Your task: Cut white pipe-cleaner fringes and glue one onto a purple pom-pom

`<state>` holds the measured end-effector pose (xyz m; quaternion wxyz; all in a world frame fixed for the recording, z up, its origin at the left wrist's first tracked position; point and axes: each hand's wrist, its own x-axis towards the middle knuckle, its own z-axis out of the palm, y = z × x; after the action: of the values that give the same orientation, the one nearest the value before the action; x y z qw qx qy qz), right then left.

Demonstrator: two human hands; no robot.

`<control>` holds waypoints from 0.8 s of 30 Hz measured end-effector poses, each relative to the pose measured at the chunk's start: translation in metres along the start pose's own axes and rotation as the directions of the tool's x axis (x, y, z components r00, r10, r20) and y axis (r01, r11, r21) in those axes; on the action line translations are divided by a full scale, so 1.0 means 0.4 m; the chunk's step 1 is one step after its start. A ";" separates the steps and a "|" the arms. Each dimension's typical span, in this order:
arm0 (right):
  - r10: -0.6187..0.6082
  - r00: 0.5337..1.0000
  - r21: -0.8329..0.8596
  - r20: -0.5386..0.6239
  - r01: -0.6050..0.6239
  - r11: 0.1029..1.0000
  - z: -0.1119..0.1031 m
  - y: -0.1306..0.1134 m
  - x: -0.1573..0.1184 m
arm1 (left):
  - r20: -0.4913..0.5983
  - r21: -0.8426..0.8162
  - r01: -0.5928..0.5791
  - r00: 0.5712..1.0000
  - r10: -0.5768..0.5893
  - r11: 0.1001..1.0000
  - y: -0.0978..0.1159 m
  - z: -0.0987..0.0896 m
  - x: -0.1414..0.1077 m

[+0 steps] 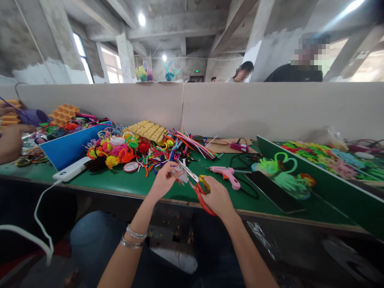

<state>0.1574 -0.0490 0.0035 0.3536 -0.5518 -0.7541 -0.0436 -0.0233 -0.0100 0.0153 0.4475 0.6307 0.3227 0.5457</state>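
Note:
My left hand (166,178) pinches a small white fuzzy piece (181,175), likely bent pipe cleaner, above the front of the green table. My right hand (217,196) is closed round scissors (200,191) with red handles. Their metal blades point up and left, beside the white piece; whether they touch it I cannot tell. Something yellow (205,183) shows at the right-hand fingers, partly hidden. To the right of my right hand lies a pink glue gun (227,174). A black phone (274,192) rests right of that.
Colourful pipe-cleaner pieces (120,150) pile up at left, by a yellow egg tray (147,131). A blue board (75,144) and a green board (315,176) stand as dividers. Pipe-cleaner swans (285,176) sit behind the phone. A white power bank (72,170) trails its cable off the edge. Another person's arm (10,144) shows far left.

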 end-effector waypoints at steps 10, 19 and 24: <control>0.047 0.999 0.003 -0.006 -0.047 0.999 -0.012 -0.010 0.000 | -0.002 -0.055 -0.002 1.000 0.002 0.998 0.004 0.001 -0.002; 0.061 0.982 -0.141 -0.181 -0.087 0.986 -0.018 0.015 0.012 | -0.004 -0.072 0.020 1.000 -0.020 0.997 0.010 0.001 -0.003; 0.077 0.959 -0.398 -0.273 -0.185 0.898 -0.023 0.039 0.014 | -0.023 -0.042 0.061 0.998 -0.062 0.997 0.004 -0.001 0.000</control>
<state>0.1747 -0.0426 0.0086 0.3211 -0.6547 -0.6369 -0.2500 -0.0240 -0.0105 0.0168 0.4733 0.6045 0.3359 0.5457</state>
